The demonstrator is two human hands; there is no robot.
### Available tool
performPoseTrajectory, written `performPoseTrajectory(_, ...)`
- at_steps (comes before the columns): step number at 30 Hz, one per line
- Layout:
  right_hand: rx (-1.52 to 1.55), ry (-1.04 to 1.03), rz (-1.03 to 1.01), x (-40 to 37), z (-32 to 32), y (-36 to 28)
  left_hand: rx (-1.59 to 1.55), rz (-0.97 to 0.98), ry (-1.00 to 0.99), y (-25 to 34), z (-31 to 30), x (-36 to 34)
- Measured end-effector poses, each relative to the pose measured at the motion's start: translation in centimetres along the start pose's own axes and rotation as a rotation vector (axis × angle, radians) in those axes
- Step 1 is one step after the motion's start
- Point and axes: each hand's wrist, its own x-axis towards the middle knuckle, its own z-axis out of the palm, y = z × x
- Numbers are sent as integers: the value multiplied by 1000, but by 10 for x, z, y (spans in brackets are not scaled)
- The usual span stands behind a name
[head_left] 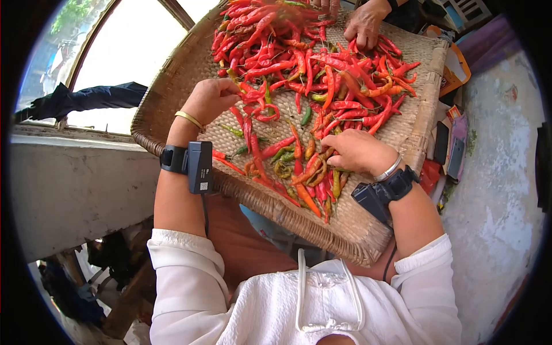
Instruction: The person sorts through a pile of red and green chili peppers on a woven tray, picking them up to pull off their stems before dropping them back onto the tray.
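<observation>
A large heap of red chili peppers (310, 60) covers the far part of a woven basket tray (414, 123). Over the tray's left side, my left hand (208, 102) has its fingers pinched together at the edge of the heap; what lies between them is hidden. My right hand (363, 150) is closed, with thumb and forefinger at a chili pepper (329, 153) above a smaller pile. That near pile mixes green, orange and wrinkled chili peppers (310, 172) with red ones. A small green chili pepper (306, 116) lies between the two groups.
Another person's hand (366, 24) reaches into the heap from the far side, with part of a second hand (329, 6) beside it. The tray's near rim (287, 215) is over my lap. A window (103, 69) with a dark cloth (86, 102) is at left; assorted items (454, 146) stand at right.
</observation>
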Motion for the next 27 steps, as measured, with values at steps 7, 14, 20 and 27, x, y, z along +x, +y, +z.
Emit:
performPoseTrajectory(7,-18,-27,40,3,0,-1,510,-205,-549,-3,19,5)
performPoseTrajectory(14,-30,-23,18,3,2,-1,565,-340,-824,28,50,8)
performPoseTrajectory(20,-31,-27,57,3,-1,-4,628,-305,-799,25,51,13)
performPoseTrajectory(27,-18,9,33,4,2,1,332,-76,-483,-5,8,11)
